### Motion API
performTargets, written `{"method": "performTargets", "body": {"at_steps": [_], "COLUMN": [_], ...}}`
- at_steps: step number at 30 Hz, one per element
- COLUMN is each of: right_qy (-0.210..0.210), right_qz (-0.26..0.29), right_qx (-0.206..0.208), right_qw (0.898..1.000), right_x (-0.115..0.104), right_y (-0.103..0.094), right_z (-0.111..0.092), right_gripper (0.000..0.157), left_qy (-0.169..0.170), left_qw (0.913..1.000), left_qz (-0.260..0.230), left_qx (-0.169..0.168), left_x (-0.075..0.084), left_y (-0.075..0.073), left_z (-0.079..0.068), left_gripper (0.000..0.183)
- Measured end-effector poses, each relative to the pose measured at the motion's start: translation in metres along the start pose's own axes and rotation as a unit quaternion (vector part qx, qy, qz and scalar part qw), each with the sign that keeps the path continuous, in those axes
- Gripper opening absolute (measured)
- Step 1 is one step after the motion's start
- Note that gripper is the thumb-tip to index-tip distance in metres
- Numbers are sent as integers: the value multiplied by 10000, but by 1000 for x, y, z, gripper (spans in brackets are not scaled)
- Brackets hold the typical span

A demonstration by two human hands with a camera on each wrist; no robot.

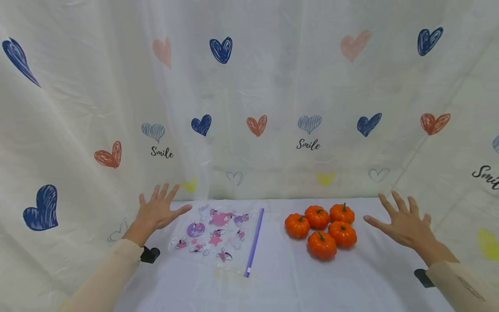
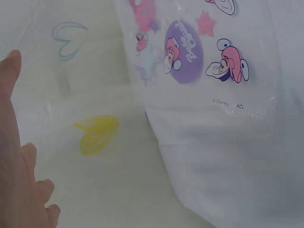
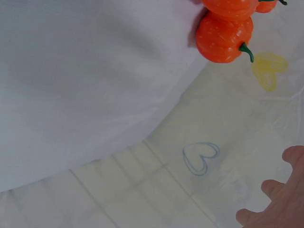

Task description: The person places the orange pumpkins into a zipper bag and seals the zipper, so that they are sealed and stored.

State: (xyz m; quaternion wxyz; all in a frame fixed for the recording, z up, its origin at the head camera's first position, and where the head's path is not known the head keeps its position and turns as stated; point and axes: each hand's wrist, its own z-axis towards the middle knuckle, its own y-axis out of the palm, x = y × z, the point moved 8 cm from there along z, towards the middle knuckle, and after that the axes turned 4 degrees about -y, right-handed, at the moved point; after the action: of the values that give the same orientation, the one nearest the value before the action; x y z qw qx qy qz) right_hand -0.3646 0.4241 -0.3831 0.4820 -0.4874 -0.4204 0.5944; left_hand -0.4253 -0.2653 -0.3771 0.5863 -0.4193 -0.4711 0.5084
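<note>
My left hand (image 1: 157, 213) is held up with its fingers spread and nothing in it, left of a clear plastic zip bag (image 1: 216, 236). Pink and purple cartoon prints cover the bag, which lies flat with a purple slider strip (image 1: 255, 242) along its right side. To the right sits a cluster of several small orange pumpkins (image 1: 321, 245) with green stems. Beyond them, my right hand (image 1: 407, 223) hovers with spread fingers, also holding nothing. In the left wrist view the bag's printed corner (image 2: 232, 104) shows; the right wrist view catches a pumpkin (image 3: 223, 38) near the table edge.
A white cloth covers the table (image 1: 280, 281). Behind it hangs a pale curtain (image 1: 273, 164) printed with hearts and the word Smile, and it also runs down both sides. Dark wrist straps (image 1: 150, 255) show at the cuffs of the beige sleeves.
</note>
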Motion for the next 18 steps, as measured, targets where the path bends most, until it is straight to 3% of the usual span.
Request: {"method": "performTargets", "body": {"at_steps": [12, 18], "right_qy": [-193, -350], "right_qz": [-309, -386], "right_qx": [-128, -53], "right_qw": [9993, 9986], "right_x": [-12, -25], "right_y": [3, 14], "right_z": [-28, -43], "right_gripper": [106, 103], "left_qy": [300, 470], "left_qw": [9989, 9979], "left_qz": [320, 400], "left_qx": [160, 174], "left_x": [20, 29], "left_y": [0, 10], "left_z": [-37, -55], "left_gripper": [102, 99]}}
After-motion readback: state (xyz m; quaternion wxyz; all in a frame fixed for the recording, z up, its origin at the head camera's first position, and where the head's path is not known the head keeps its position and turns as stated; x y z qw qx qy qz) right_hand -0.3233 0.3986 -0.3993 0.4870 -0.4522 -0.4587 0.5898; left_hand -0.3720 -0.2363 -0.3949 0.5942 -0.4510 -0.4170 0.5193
